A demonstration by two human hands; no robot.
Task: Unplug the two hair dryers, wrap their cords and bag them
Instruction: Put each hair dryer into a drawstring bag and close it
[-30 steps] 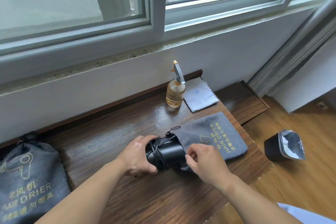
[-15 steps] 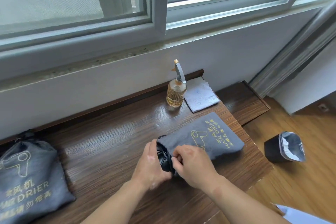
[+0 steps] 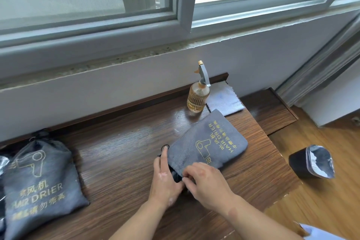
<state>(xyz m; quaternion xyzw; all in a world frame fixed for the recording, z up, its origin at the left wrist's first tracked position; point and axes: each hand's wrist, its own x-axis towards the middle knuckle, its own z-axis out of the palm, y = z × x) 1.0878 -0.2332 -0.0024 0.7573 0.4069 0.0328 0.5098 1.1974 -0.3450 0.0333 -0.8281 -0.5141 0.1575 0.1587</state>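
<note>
The black hair dryer is almost all inside the grey bag, on the right part of the table. The left hand pushes its end with straight fingers held together. The right hand pinches the bag's open edge. A second full bag lies at the left edge.

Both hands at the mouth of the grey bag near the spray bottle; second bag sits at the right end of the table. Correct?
Head view: the second bag sits at the left end of the table, not the right. The left hand and right hand are indeed at the mouth of the grey bag near the spray bottle.
</note>
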